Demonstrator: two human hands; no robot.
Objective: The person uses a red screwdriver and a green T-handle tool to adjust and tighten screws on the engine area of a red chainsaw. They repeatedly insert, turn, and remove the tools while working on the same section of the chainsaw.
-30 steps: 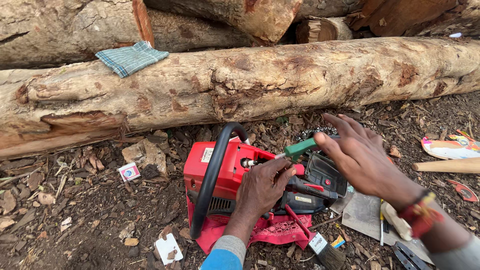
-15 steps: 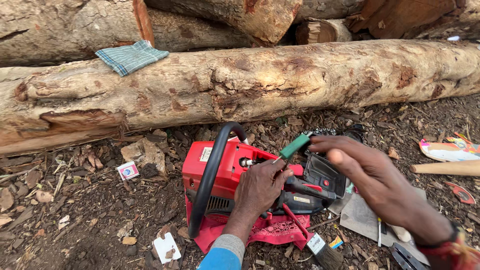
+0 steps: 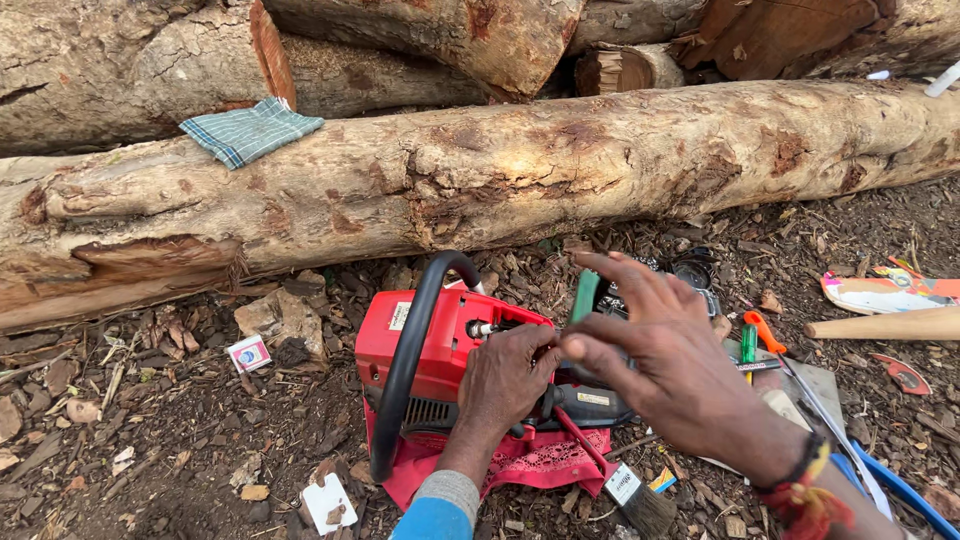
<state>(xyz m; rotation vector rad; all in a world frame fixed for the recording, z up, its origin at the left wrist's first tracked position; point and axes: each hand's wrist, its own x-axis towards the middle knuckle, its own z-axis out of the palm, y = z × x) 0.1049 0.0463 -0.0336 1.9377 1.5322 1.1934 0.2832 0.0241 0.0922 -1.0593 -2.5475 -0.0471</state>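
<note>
Two hands at frame centre: left hand (image 3: 510, 375) clenched on red plastic chainsaw body (image 3: 440, 350); right hand (image 3: 665, 365) nearer green-handled tool (image 3: 585, 295), fingers released, spread just right of it.

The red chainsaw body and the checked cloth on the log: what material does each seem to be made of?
The red chainsaw body looks like moulded plastic: smooth, slightly glossy, with rounded edges. The blue-green checked cloth looks like woven cotton, matte and folded softly over the long pale log, though the exact fibre is uncertain.
</note>
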